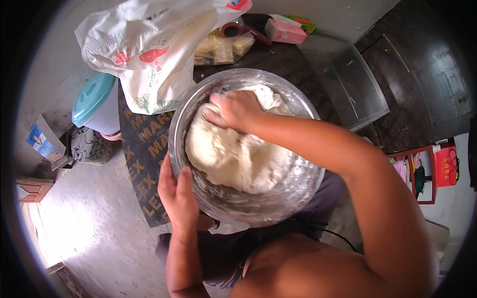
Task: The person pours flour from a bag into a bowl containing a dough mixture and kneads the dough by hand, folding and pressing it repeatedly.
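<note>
A wide metal basin is in front of me, above my lap and against the edge of the table. Inside it lies a thick mass of pale dough, uneven and folded, with a rougher lump at the far side. My left hand grips the basin's rim at the left, thumb on the upper edge and fingers along the outer wall. My right hand reaches across the basin, its curled fingers closed on the dough's upper left part. Some fingertips are hidden in the dough. Floury smears coat the basin's inner wall.
On the dark printed board tabletop stand a white plastic bag, packaged food, a hair dryer and a pink tissue pack. A clear bin stands right, a teal-lidded bucket left.
</note>
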Demonstrator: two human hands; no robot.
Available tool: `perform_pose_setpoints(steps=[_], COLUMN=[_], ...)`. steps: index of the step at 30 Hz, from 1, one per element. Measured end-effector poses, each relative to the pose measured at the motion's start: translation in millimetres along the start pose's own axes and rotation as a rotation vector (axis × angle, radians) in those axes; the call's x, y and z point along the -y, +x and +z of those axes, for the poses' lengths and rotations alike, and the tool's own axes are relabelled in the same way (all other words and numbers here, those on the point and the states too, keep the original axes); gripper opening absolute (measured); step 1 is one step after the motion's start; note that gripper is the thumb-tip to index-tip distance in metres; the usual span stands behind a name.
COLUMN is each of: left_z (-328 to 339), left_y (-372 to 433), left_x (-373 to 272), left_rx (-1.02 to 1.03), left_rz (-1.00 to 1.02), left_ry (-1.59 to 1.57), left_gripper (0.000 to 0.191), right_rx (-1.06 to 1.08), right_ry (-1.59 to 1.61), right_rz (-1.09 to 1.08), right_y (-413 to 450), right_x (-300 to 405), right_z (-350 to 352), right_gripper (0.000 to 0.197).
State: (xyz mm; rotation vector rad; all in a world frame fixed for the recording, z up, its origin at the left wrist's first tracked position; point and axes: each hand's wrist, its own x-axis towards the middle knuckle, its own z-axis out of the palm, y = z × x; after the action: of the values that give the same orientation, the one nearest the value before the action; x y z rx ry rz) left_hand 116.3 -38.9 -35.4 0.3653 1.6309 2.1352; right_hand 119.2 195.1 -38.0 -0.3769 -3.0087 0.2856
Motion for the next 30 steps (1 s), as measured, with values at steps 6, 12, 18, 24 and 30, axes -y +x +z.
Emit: perform_pose_setpoints(steps=[6,12,18,24,30], left_z=[-6,-11,-11,-3,-5], left_y=[15,12,10,10,9], left_x=[2,6,3,-5,-11], left_rx=[0.046,0.036,0.039,-0.002,-0.008], left_rz=[0.057,0.039,0.028,-0.006,-0.081], left_ry=[-0.008,-0.044,-0.012,0.036,0.024], left_gripper=[0.039,0.039,0.04,0.041,0.044], right_rx=[0.171,0.137,0.063,0.18,0.024], right_ry=[0.607,-0.049,0.056,0.109,0.113], right_rz=[-0.093,-0.476,-0.151,-0.183,-0.294], right_y=[-30,-127,-86,-75,-77], right_x=[-28,-17,-4,-12,-4], right_z=[-32,-79,-73,-32,-9], right_gripper=[0.04,0.042,0.025,0.04,0.036])
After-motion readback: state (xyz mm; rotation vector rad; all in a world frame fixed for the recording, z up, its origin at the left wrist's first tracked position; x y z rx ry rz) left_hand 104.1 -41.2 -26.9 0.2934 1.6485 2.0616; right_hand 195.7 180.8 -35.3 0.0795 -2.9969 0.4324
